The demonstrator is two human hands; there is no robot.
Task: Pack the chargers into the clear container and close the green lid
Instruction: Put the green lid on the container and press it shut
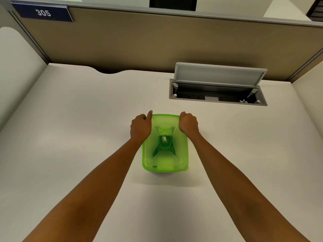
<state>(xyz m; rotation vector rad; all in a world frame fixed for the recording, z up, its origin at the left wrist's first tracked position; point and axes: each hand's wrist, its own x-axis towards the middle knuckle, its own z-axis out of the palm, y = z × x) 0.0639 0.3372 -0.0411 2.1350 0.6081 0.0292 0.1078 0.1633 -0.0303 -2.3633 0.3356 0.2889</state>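
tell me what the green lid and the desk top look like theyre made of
Green lid: looks like translucent plastic with a smooth, slightly glossy finish; dark shapes inside show through it, and its panels look moulded. Desk top: probably laminate, off-white and matte, with an even surface and no grain or glare, though the core is not visible.

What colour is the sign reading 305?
Dark blue sign with white numerals, shown in the head view.

The green lid (165, 142) sat on the container on a pale desk (70, 128). The left hand (140, 126) and right hand (188, 124), both fisted, pressed its far corners. Behind, an open cable hatch (218, 84) and a sign (43, 12) reading 305.
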